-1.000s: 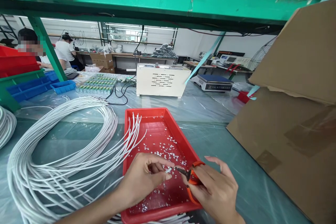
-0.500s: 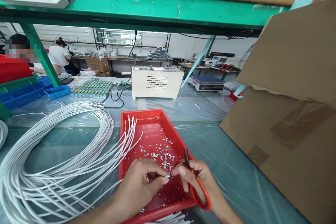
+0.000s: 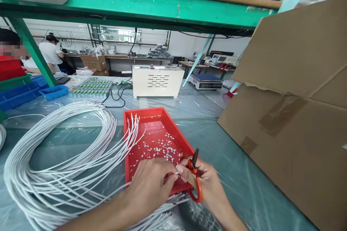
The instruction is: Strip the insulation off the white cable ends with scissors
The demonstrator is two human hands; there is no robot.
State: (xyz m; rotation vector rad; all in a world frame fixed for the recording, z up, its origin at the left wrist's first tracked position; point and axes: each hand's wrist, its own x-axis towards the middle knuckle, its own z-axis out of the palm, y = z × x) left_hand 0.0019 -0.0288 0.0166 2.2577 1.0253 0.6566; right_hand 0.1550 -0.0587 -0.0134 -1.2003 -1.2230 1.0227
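The left hand (image 3: 154, 182), nearly closed, pinches one white cable end (image 3: 177, 173); the right hand (image 3: 204, 175), partly curled, holds one pair of orange-handled scissors (image 3: 195, 184), above one red rectangular tray (image 3: 151, 126) of scraps, lower centre.

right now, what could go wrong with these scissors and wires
The scissors sit in the right hand while its fingertips work close to the left hand at a wire end, so a blade might nick a finger. Loose scraps in the red tray could scatter if it is bumped. The wires over its edge might snag an arm.
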